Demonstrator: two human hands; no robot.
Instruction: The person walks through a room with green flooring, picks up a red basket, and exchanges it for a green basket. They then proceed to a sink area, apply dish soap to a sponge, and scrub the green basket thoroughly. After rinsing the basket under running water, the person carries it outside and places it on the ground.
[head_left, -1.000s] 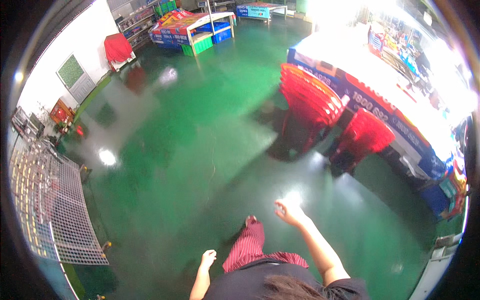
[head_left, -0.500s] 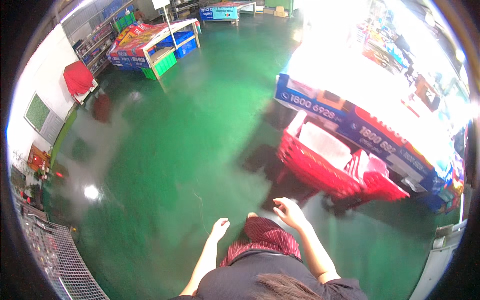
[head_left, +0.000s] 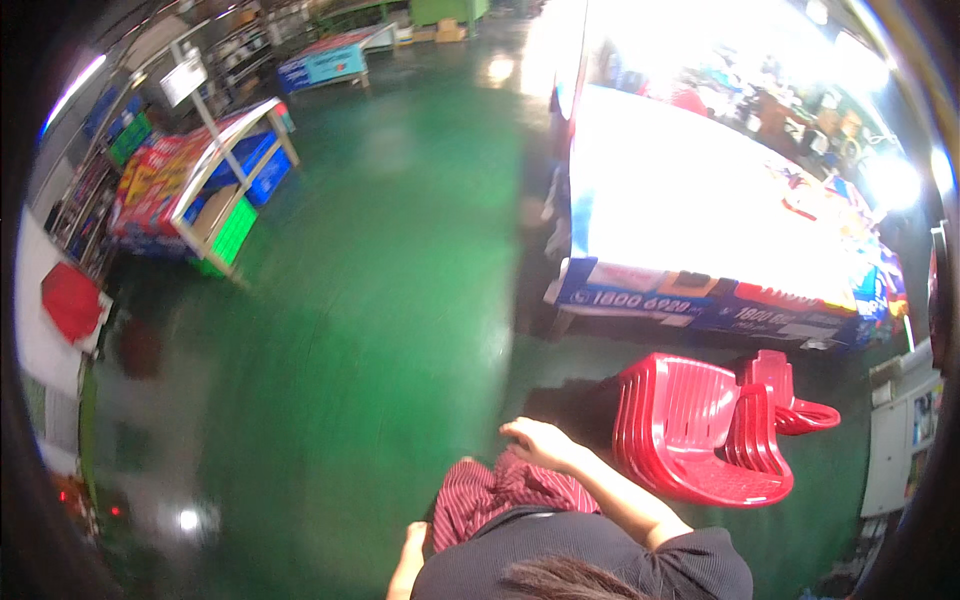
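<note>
The bent right hand (head_left: 535, 440) looks empty, fingers loosely curled; the low left hand's (head_left: 413, 545) grip I can't tell. Glossy red stacked plastic armchairs (head_left: 700, 410) stand right, before a blue-skirted table (head_left: 650, 215).

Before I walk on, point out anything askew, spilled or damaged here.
Nothing clearly stands out. The chairs stand upright. The floor shines in spots, probably reflected light, though wetness can't be ruled out. Glare washes out much of the table, so I can't judge its top.
</note>
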